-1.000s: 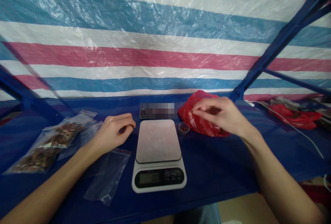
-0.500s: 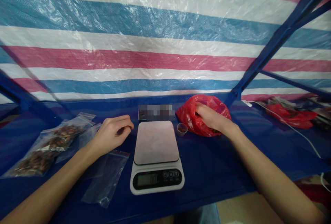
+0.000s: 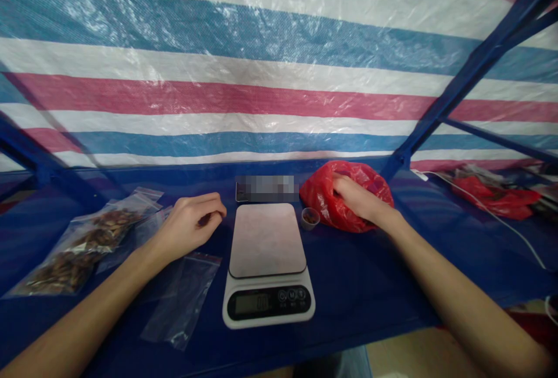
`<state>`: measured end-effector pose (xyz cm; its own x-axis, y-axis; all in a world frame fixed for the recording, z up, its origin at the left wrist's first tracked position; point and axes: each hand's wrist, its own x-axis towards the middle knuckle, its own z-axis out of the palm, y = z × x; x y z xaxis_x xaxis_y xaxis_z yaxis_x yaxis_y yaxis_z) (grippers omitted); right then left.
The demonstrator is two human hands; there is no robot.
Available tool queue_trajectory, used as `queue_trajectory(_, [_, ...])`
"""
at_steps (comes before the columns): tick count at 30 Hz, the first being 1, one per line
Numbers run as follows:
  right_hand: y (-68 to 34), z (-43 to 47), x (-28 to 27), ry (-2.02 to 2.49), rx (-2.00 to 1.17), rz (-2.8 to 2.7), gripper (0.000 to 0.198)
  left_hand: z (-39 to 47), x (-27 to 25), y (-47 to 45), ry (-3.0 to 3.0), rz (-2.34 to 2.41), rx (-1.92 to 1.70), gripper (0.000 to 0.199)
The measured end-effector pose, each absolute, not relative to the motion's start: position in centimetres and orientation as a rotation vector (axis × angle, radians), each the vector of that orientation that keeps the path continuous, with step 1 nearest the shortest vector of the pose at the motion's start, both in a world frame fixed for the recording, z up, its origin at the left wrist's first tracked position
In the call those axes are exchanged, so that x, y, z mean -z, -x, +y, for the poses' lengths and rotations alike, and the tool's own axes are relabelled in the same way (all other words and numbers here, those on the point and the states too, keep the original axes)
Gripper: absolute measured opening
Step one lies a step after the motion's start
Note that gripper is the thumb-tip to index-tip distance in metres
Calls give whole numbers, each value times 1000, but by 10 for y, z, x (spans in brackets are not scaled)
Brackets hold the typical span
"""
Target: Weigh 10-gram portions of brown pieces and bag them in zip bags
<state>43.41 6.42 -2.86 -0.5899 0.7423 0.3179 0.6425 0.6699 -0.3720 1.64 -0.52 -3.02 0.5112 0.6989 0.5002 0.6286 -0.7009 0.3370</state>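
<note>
My right hand reaches into the mouth of a red plastic bag; its fingers are hidden inside. A small clear cup with brown bits in it stands beside the bag. In the middle lies a white kitchen scale with a bare platform, its display apparently at zero. Left of the scale, my left hand rests with curled fingers, thumb tip against the forefinger, and nothing visible in it. Just below that hand is an empty clear zip bag.
Clear zip bags of brown dried pieces lie at the left. Behind the scale is a dark flat device, partly blurred. A white cable and another red bag lie at the right. Blue metal posts frame the blue tabletop before a striped sheet.
The view has turned slightly, so things on the table appear a little further right. Both hands keep nearly the same pose, the right one still in the red bag.
</note>
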Motion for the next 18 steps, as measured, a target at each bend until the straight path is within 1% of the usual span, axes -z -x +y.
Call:
queue_trajectory(7, [-427, 66, 19, 1016, -235, -2425, 33, -6, 29, -16, -2632, 1174, -940, 26])
queue_trajectory(13, [-434, 68, 14, 1014, -111, -2389, 27, -5, 29, -16, -2646, 1169, -949, 26])
queue_trajectory(18, [-437, 63, 1, 1017, -42, -2360, 27, -5, 30, -16, -2649, 1165, -939, 26])
